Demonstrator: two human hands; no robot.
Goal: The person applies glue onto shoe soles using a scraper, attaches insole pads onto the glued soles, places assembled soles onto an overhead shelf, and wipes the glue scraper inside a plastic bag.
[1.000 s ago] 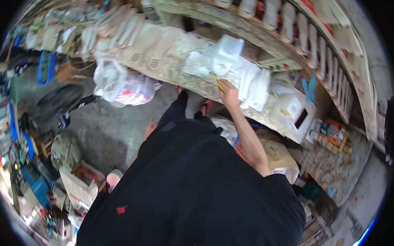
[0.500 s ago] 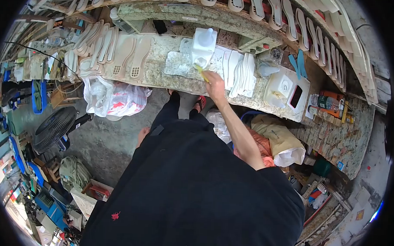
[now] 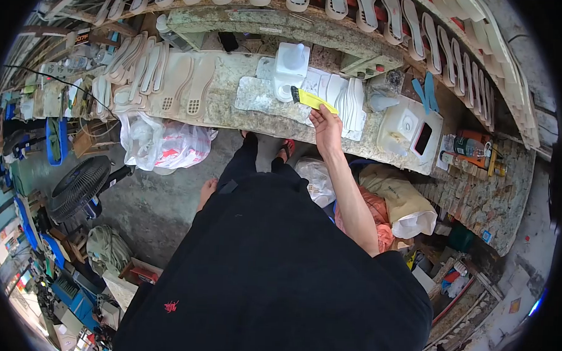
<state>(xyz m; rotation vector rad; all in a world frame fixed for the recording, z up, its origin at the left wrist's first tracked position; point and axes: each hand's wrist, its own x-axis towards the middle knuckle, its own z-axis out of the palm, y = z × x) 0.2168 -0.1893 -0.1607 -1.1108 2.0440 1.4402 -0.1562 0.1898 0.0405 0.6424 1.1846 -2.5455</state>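
Over the workbench (image 3: 233, 112), my right hand (image 3: 328, 129) is closed on the end of a brush (image 3: 310, 100) with a flat yellow handle and dark bristles. Its bristle end points left, just beside the opening of a white plastic container (image 3: 291, 67). A stack of white insole-shaped pieces (image 3: 345, 106) lies behind and to the right of the hand. Beside my left hip hangs my left hand (image 3: 207, 190), mostly hidden by the black shirt; its fingers cannot be made out.
Pale shoe soles (image 3: 194, 86) lie on the left of the bench, and more line the curved rack (image 3: 394, 21). On the right are a second white container (image 3: 399, 125), a phone (image 3: 422, 138) and blue strips (image 3: 427, 94). A fan (image 3: 79, 187) stands left.
My right hand has drawn the brush back from the container's opening, toward me and to the right. The brush has turned from steep to nearly level, showing its dark bristles.
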